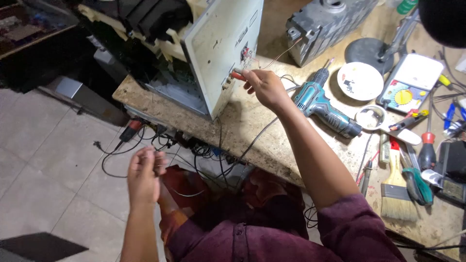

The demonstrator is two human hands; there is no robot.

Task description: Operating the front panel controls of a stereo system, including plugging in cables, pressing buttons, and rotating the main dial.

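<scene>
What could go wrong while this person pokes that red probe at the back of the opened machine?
The right hand holds a red probe against the white panel near bare wires; a slip might touch the wrong contact. The left hand pinches a thin dark wire off the bench edge; a tug could drag on the cable tangle. The teal drill lies close to the right forearm and could get knocked.

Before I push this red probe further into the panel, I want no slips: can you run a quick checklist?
1. Right hand grips the red probe: ok.
2. Probe tip on the white panel: seems ok; exact contact cannot tell.
3. Left hand off the bench, holding a thin black wire: ok.
4. Cordless drill apart from forearm: not ok, very close.
5. Meter reading visible: cannot tell.
</scene>
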